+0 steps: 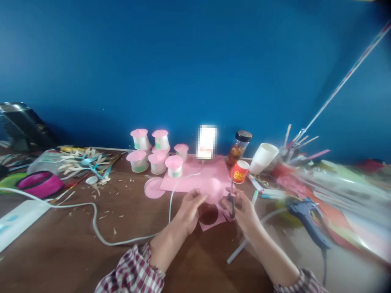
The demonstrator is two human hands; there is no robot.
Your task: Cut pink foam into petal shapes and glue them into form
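My left hand (190, 208) is closed on the edge of a round pink paper disc (212, 189), which is slightly blurred. In my right hand (244, 209) is a pair of dark-handled scissors (232, 205), pointing up and away from me. Under the hands lies a pink paper offcut (218, 219) with a round cut-out in it. Another pink disc (153, 188) rests on the table to the left. Behind the hands a larger pink sheet (195, 169) is spread out. Several white paper cups (158, 166) with pink disc tops stand back left, some stacked.
A lit phone (207, 141) stands at the wall with a white cable. A dark-lidded jar (240, 148), a red cup (240, 171) and a white cup (264, 158) are back right. A glue gun (308, 221) lies right; a power strip (21, 224) lies left, near scattered wood chips.
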